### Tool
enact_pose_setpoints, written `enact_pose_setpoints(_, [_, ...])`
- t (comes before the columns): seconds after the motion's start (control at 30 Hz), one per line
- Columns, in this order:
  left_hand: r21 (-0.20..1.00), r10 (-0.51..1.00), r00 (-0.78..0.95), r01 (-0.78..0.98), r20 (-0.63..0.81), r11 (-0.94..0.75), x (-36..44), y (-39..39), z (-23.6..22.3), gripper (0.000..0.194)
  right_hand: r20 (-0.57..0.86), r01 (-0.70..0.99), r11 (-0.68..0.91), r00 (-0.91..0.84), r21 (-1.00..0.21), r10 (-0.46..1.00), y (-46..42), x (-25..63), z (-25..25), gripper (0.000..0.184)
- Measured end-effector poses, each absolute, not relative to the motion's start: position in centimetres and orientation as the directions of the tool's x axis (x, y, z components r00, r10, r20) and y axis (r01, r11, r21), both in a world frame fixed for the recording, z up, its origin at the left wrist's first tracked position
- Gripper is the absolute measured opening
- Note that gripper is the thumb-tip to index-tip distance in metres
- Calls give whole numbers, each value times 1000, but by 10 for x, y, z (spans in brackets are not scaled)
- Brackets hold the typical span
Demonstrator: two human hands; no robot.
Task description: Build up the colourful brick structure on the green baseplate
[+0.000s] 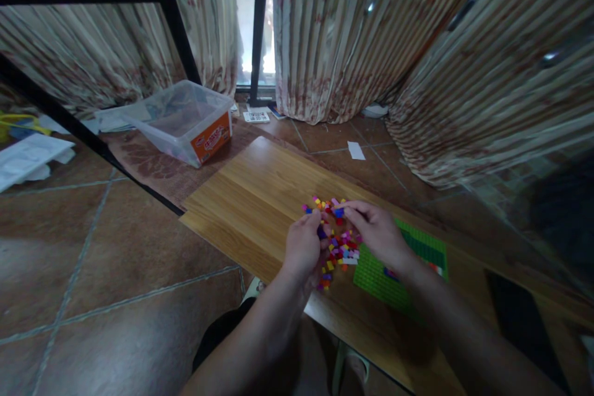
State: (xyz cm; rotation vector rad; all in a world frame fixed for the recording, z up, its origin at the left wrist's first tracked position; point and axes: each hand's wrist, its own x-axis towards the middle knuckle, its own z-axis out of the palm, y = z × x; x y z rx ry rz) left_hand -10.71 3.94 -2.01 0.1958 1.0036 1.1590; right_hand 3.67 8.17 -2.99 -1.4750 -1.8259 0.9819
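Note:
A pile of small coloured bricks [341,247] lies on a low wooden table [260,198]. My left hand [304,244] rests at the pile's left side, fingers curled, a dark blue brick [322,232] at its fingertips. My right hand [378,232] reaches over the pile from the right, its fingers pinched together above the far bricks; what they hold is too small to make out. A green baseplate [375,278] lies under my right wrist, with a few bricks on it.
A clear plastic tub [185,120] with an orange label stands on the floor at the back left. Striped curtains [343,31] hang behind. Papers [28,158] lie at far left. A black flat object [524,322] lies at the table's right.

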Motion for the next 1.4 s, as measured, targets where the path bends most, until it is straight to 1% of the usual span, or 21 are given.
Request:
enact_pose_setpoints(0.03, [627, 841, 59, -639, -537, 445, -105, 38, -20, 21, -63, 449, 27, -184, -893, 981, 77, 36, -25, 29])
enact_pose_setpoints(0.07, [653, 855, 76, -611, -513, 446, -102, 36, -20, 22, -105, 367, -37, -167, -929, 980, 72, 34, -21, 32])
enact_pose_setpoints(0.13, [705, 885, 86, -571, -458, 421, -97, 33, -20, 27, -134, 272, -89, -150, -958, 980, 62, 31, -15, 36])
enact_pose_setpoints(0.2, [760, 911, 55, -532, -408, 372, -92, 30, -21, 30, -119, 263, -83, -124, -961, 985, 54, 29, -11, 38])
enact_pose_setpoints(0.27, [824, 938, 16, -474, -346, 312, -89, 30, -23, 30, -82, 293, -52, -91, -955, 992, 48, 29, -11, 38])
enact_pose_setpoints(0.4, [907, 972, -12, -363, -235, 215, -86, 31, -28, 27, -24, 311, -15, -23, -950, 999, 41, 28, -13, 35])
enact_pose_setpoints(0.53, [929, 972, -35, -303, -233, 212, -83, 32, -30, 26, -40, 275, -52, 48, -960, 998, 35, 25, -18, 35])
enact_pose_setpoints(0.6, [927, 970, -29, -303, -241, 221, -80, 32, -30, 27, -71, 213, -91, 99, -973, 993, 33, 23, -21, 35])
enact_pose_setpoints(0.67, [894, 963, 37, -362, -269, 264, -78, 32, -30, 30, -127, 77, -138, 134, -987, 983, 32, 21, -24, 36])
enact_pose_setpoints(0.77, [805, 925, 175, -455, -338, 380, -76, 35, -29, 39, -193, -139, -172, 151, -975, 969, 30, 21, -27, 37])
enact_pose_setpoints(0.8, [781, 908, 195, -464, -370, 418, -76, 37, -29, 41, -196, -176, -166, 170, -970, 966, 29, 22, -27, 36])
enact_pose_setpoints(0.87, [737, 874, 194, -476, -445, 481, -76, 42, -29, 42, -185, -191, -142, 225, -971, 957, 27, 25, -27, 36])
enact_pose_setpoints(0.97, [644, 811, 164, -528, -562, 553, -76, 48, -30, 36, -153, -134, -122, 257, -983, 954, 22, 32, -26, 32])
enact_pose_setpoints(1.03, [570, 763, 181, -564, -620, 597, -76, 51, -29, 31, -133, -99, -111, 250, -989, 959, 19, 35, -26, 30])
enact_pose_setpoints(1.1, [507, 727, 220, -587, -650, 631, -76, 51, -29, 29, -114, -84, -96, 255, -992, 960, 15, 38, -26, 29])
enact_pose_setpoints(1.2, [454, 713, 265, -617, -649, 643, -76, 48, -28, 26, -89, -36, -82, 285, -996, 954, 9, 42, -26, 28])
enact_pose_setpoints(1.3, [401, 702, 301, -649, -646, 647, -70, 43, -29, 24, -43, 102, -75, 285, -992, 957, 1, 42, -21, 26])
enact_pose_setpoints(1.4, [294, 678, 335, -713, -654, 637, -58, 36, -31, 19, 86, 273, 29, 200, -961, 976, -9, 37, -14, 19])
